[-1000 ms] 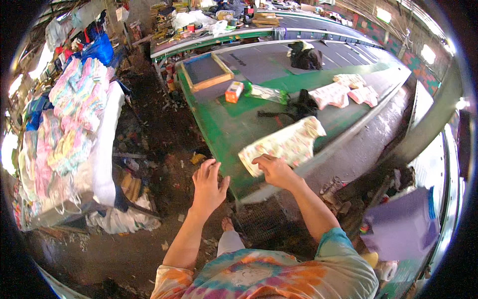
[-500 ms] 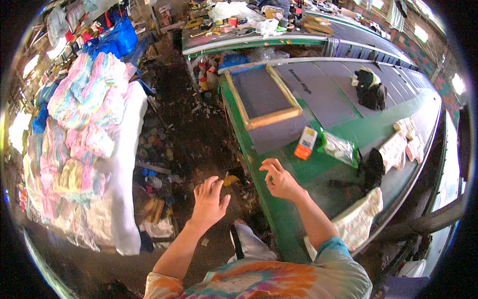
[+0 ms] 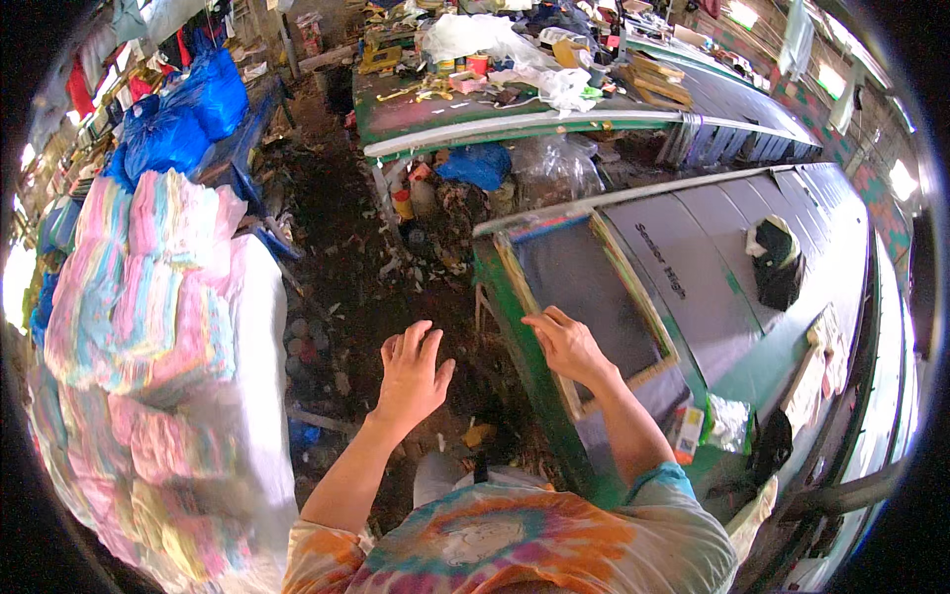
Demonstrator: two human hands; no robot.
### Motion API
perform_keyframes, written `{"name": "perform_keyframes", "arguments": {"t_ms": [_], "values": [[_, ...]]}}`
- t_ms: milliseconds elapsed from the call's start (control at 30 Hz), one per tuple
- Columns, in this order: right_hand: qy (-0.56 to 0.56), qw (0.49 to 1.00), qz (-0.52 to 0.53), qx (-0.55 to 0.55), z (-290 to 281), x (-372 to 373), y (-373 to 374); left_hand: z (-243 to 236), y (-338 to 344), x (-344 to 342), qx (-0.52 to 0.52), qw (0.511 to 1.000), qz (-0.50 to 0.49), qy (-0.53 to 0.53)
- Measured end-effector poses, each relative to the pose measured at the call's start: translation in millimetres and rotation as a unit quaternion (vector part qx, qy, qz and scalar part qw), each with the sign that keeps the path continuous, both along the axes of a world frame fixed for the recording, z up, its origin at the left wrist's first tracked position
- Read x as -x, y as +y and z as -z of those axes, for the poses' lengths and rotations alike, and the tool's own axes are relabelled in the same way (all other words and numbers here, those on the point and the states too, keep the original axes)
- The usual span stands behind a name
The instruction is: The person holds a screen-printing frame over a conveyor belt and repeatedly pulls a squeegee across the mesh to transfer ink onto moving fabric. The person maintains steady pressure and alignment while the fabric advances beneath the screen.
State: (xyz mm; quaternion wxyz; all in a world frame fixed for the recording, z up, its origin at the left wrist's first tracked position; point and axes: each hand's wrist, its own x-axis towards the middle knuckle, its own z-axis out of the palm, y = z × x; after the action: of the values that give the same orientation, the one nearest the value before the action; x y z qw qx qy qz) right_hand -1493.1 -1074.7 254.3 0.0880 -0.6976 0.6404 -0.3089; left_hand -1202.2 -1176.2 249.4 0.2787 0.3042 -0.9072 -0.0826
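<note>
My left hand [image 3: 411,378] is held out over the dark floor, its fingers spread with nothing in them. Close to the left edge of the green and grey table [image 3: 529,371], my right hand [image 3: 574,348] has its fingers curled inward, and no object shows in it. Behind that hand a wood-framed mesh screen [image 3: 592,287] lies on the table, partly covered by the hand and forearm. Beyond my right forearm are an orange and white box [image 3: 685,434] and a clear plastic packet [image 3: 728,424] with green edging.
Stacks of pastel cloth [image 3: 148,317] rise on a white-covered surface to my left, with blue bags [image 3: 183,124] behind. A cluttered table [image 3: 396,114] stands ahead. Black cloth [image 3: 775,262] lies farther along the right table. Litter [image 3: 480,433] dots the floor aisle.
The view has shifted forward along the aisle, so the screen now sits beside my right hand and the box has slid toward the lower right. My right fingers look more closed.
</note>
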Motion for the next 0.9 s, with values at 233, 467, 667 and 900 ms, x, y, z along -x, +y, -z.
{"name": "perform_keyframes", "arguments": {"t_ms": [233, 467, 667, 900], "values": [[0.025, 0.991, 0.069, -0.114, 1.1, 7.5, -207.9, 3.8, -219.7, 8.5, -0.010, 1.000, 0.016, 0.000], [-0.030, 0.998, 0.033, -0.038, 29.0, 36.3, -418.8, 12.9, -467.3, 46.1, -0.009, 0.998, 0.057, 0.008], [-0.052, 0.994, 0.079, -0.048, 23.6, 78.6, -533.7, -5.9, -612.2, 112.5, -0.024, 0.991, 0.133, 0.001], [-0.057, 0.980, 0.182, -0.047, 37.8, 176.6, -629.2, 10.8, -725.0, 232.2, -0.031, 0.975, 0.217, -0.033]]}}
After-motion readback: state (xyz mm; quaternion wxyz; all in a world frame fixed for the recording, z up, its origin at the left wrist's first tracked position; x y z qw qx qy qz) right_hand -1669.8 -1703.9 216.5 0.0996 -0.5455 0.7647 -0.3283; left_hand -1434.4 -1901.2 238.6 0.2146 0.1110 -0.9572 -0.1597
